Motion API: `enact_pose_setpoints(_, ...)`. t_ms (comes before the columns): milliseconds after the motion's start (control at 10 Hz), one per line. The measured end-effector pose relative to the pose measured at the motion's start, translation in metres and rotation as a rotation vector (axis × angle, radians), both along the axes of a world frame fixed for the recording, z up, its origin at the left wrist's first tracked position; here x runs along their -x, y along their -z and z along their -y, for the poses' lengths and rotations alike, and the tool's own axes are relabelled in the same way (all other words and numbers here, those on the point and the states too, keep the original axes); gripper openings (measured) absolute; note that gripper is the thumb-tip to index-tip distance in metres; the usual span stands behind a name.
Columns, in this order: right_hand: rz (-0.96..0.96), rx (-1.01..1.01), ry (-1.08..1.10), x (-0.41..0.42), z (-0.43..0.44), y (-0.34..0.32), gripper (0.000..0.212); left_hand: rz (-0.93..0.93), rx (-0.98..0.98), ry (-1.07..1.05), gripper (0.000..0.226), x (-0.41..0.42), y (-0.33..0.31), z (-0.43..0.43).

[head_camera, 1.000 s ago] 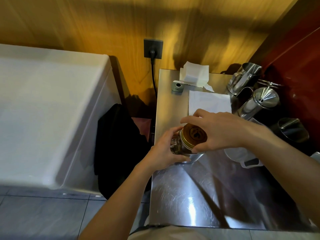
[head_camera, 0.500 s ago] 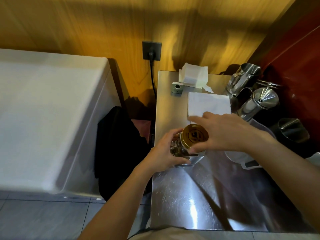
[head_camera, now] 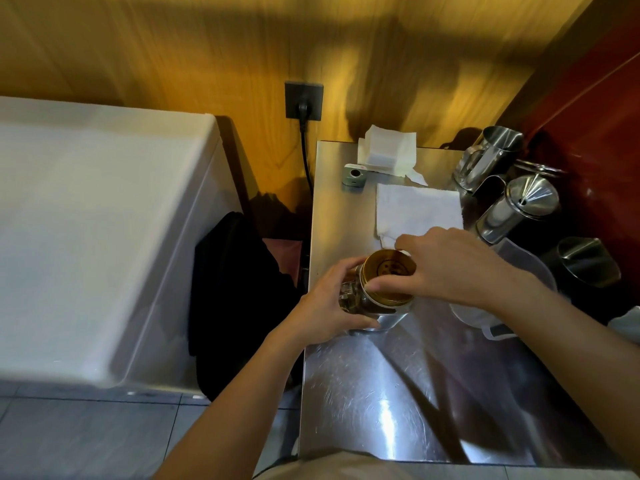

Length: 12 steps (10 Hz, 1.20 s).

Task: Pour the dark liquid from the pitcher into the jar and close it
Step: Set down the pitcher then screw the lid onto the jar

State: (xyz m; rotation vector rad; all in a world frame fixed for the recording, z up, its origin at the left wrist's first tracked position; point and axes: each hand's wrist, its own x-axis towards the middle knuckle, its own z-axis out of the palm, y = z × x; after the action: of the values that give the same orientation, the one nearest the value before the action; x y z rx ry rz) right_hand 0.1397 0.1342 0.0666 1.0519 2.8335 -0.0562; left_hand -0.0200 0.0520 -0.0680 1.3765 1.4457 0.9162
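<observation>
A glass jar [head_camera: 349, 301] with dark liquid stands on the steel table [head_camera: 363, 393] near its left edge. A gold lid [head_camera: 388, 268] sits on the jar's mouth. My left hand [head_camera: 325, 306] wraps the jar's body from the left. My right hand [head_camera: 446, 268] grips the lid's rim from the right, thumb on the near side, fingers over the far side. A clear plastic pitcher [head_camera: 519, 268] rests right of the jar, mostly hidden under my right wrist.
A white cloth [head_camera: 419, 213] and folded napkins [head_camera: 388, 150] lie behind the jar, next to a small grey-green device [head_camera: 354, 174]. Steel jugs [head_camera: 491, 154] and a lidded steel pot [head_camera: 519, 209] crowd the right side. A white chest [head_camera: 97, 237] stands left, across a gap.
My right hand has turned on the lid, its fingers shifting toward the far side and the wrist dropping. The lid now looks level on the jar. My left hand stays put.
</observation>
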Motion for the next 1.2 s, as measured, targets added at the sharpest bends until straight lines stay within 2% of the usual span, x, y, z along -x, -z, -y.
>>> enact_pose_setpoints(100,0.005,0.194,-0.108,-0.004,-0.002,0.003,0.071,-0.001,0.005,-0.009,0.095,0.000,-0.001,0.000)
enact_pose_setpoints(200,0.072,0.289,-0.190,-0.009,-0.002,0.004,0.075,-0.012,0.010,-0.006,0.093,-0.001,-0.001,0.000)
enact_pose_setpoints(300,0.054,0.028,-0.111,-0.004,-0.002,0.000,0.072,-0.004,-0.004,-0.003,0.096,-0.001,-0.001,0.000)
enact_pose_setpoints(400,0.010,-0.059,-0.240,-0.004,-0.001,0.004,0.074,0.013,-0.004,0.013,0.093,0.001,-0.003,0.000)
enact_pose_setpoints(500,0.019,-0.041,-0.419,-0.005,0.000,0.013,0.068,0.003,0.030,0.094,0.083,0.009,-0.008,-0.005)
enact_pose_setpoints(700,-0.096,-0.068,-0.482,0.002,-0.003,0.031,0.055,-0.140,-0.010,0.198,0.080,0.009,-0.023,-0.013)
enact_pose_setpoints(900,-0.213,-0.079,-0.410,0.002,0.002,0.042,0.057,-0.294,-0.090,0.025,0.078,-0.004,-0.018,0.000)
enact_pose_setpoints(1200,-0.280,-0.112,-0.146,0.004,0.021,0.047,0.057,-0.321,-0.188,-0.107,0.082,-0.010,-0.014,0.008)
